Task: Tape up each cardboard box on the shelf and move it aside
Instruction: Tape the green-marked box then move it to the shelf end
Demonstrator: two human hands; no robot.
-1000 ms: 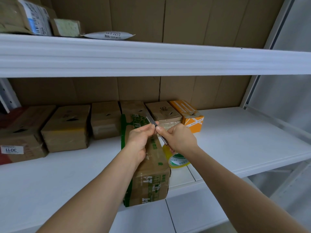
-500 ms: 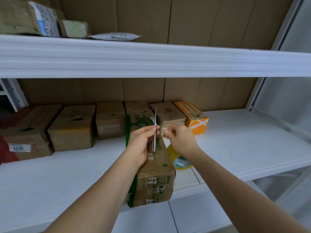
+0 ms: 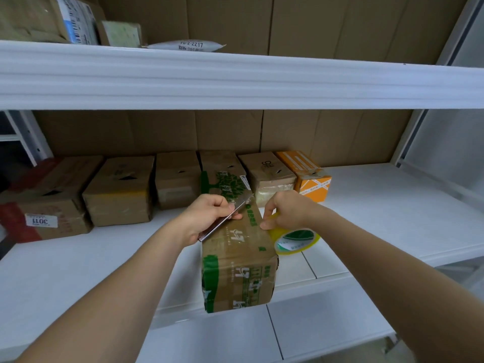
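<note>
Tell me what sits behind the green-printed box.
Behind the green-printed box a plain brown box stands in the back row. Only its top shows; the left hand and the front box cover its lower part.

Seven cardboard boxes (image 3: 235, 258) on the middle shelf (one orange); one tape roll (image 3: 296, 241); one blade (image 3: 225, 221)

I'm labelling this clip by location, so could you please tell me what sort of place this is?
Probably a stockroom or parcel-packing area: white metal shelving holds a row of taped brown cardboard boxes, a numbered white mailer pouch lies above, and a yellow tape roll sits by the box being sealed.
</note>
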